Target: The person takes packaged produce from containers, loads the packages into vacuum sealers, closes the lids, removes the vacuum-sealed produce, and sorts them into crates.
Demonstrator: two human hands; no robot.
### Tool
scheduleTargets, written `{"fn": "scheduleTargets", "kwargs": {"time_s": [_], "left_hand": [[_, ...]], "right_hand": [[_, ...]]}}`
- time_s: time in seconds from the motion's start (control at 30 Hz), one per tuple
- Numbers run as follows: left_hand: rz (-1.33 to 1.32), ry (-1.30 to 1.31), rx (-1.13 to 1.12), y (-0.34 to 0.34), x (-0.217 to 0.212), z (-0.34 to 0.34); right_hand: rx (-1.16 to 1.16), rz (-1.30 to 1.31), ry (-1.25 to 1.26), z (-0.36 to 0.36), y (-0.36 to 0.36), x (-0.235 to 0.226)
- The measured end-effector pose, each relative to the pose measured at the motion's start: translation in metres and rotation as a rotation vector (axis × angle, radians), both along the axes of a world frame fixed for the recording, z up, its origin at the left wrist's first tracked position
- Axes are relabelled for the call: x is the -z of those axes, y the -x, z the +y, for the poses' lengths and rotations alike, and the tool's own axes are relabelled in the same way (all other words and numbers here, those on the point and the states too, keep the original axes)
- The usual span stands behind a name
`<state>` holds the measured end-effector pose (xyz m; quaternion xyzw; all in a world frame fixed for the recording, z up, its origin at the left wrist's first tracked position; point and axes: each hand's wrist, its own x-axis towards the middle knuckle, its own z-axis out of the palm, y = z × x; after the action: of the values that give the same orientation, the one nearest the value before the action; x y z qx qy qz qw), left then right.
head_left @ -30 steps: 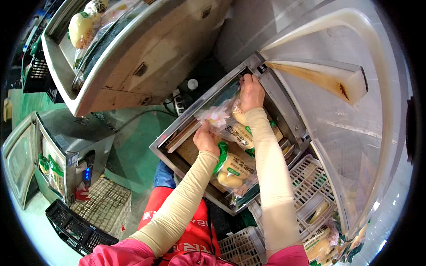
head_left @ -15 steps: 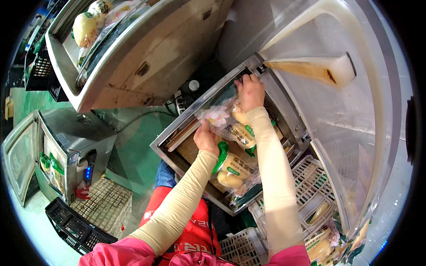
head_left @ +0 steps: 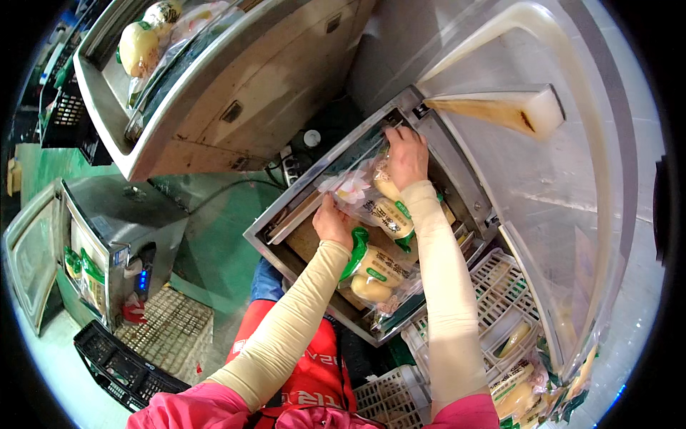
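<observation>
Our left hand (head_left: 334, 222) and right hand (head_left: 408, 159) pinch a clear bag (head_left: 351, 187), metal rim (head_left: 307, 180) around them, dark-lettered packs (head_left: 382, 267) between our forearms.

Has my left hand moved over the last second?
No: your left hand shows no clear shift in any direction against the machine's metal rim.

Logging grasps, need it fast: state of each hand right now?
Left hand: closed, pinching the edge of the farther clear bag.
Right hand: curled at the same bag; whether it grips can't be told.

2 hands (head_left: 408, 159), 1 red apron (head_left: 314, 368)
</observation>
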<state>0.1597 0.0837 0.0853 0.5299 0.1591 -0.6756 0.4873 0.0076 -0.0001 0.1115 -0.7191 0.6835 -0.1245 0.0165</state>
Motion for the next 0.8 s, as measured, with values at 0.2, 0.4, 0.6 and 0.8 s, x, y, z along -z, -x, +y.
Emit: {"fn": "scheduleTargets", "kwargs": {"time_s": [0.2, 0.4, 0.6, 0.8], "left_hand": [[-0.654, 0.595, 0.641, -0.038, -0.034, 0.063], [-1.543, 1.078, 1.282, -0.046, -0.051, 0.002], [-1.966, 1.091, 1.552, -0.049, -0.030, -0.002], [-1.547, 1.116, 1.464, -0.066, -0.071, -0.023]], "right_hand": [[0.101, -0.073, 0.137, 0.021, -0.001, -0.005], [-0.037, -0.062, 0.091, 0.011, -0.014, 0.010], [0.085, 0.117, 0.079, -0.002, -0.027, 0.025], [0.134, -0.347, 0.051, 0.036, -0.033, -0.038]]}}
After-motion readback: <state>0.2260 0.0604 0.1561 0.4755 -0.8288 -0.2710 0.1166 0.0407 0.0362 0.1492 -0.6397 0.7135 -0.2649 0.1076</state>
